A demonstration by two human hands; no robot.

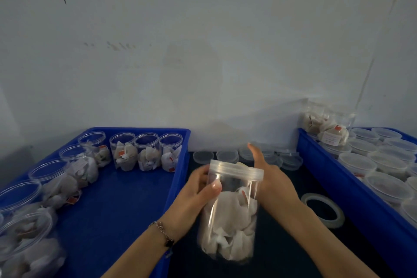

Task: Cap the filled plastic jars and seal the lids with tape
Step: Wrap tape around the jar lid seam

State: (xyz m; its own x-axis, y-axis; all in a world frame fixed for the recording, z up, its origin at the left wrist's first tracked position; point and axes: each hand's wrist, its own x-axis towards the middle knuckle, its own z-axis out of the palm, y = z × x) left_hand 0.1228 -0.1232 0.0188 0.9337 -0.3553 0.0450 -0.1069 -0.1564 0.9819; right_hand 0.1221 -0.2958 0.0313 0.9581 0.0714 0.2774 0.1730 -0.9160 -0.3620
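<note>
A clear plastic jar (230, 216) filled with white tea bags stands in the middle, tilted slightly toward me, with a clear lid (237, 170) on top. My left hand (196, 194) grips the jar's upper left side, thumb across the front. My right hand (268, 174) lies against the lid's right side with the thumb raised; its fingers are hidden behind the jar. A roll of clear tape (323, 210) lies flat on the dark table to the right.
A blue tray (126, 198) on the left holds several open filled jars (146, 153) along its back and left edges. Loose lids (228, 156) lie behind the jar. A blue crate (352, 194) on the right holds several stacked lids (383, 160) and a filled jar.
</note>
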